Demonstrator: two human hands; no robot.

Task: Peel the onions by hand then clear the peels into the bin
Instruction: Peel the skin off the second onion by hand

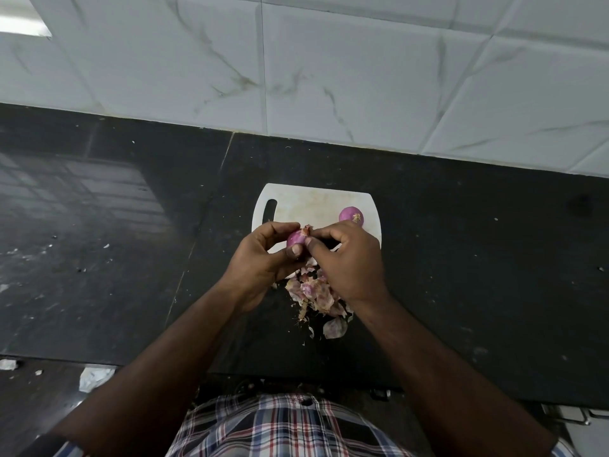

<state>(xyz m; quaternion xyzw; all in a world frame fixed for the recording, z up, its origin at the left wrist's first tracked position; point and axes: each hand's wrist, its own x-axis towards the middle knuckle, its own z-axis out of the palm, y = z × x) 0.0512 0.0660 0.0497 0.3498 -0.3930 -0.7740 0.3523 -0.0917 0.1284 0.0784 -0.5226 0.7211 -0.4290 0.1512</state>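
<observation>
1. At the centre of the frame our right hand (346, 258) pinches a scrap of dry skin at the tip of the onion (295, 239), fingers curled in tight against it.
2. Our left hand (263, 258) wraps round that same onion, thumb across its near side and fingers curled over the top, holding it up just above the near edge of the white cutting board (306, 202).
3. Most of this onion already shows smooth purple flesh; we judge only the papery bit at its tip is left to come off.
4. A second onion (352, 215) sits on the board toward its right side, just above our right hand. It looks peeled, though a tuft remains at its end.
5. Below our hands, a heap of peels (313, 291) lies on the dark counter (461, 258), trailing toward the lower middle of the frame.
6. We see no bin anywhere, so the clearing step is wholly undone.
</observation>
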